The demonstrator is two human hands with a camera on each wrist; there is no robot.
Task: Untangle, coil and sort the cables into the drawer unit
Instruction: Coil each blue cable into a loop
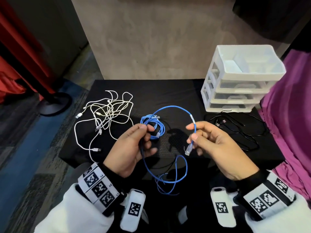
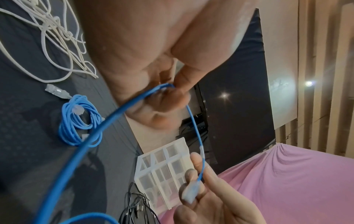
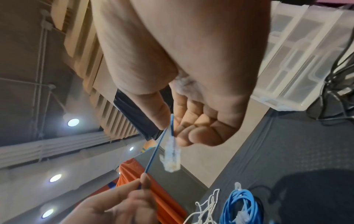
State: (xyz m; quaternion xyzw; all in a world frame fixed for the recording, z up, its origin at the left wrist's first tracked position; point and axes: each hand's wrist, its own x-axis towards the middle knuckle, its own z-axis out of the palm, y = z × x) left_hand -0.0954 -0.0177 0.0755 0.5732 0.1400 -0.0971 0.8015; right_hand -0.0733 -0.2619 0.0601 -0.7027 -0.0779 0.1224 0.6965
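Place: an indoor staged recording space, more studio or lab than home.
Floor: patterned grey and blue carpet tiles at 9 o'clock.
Work surface: a low black-covered table set against a bare grey concrete-look wall at 12 o'clock.
Drapes: red cloth at 10 o'clock, purple cloth at 3 o'clock.
Ceiling: recessed round spotlights beside wooden slat panels.
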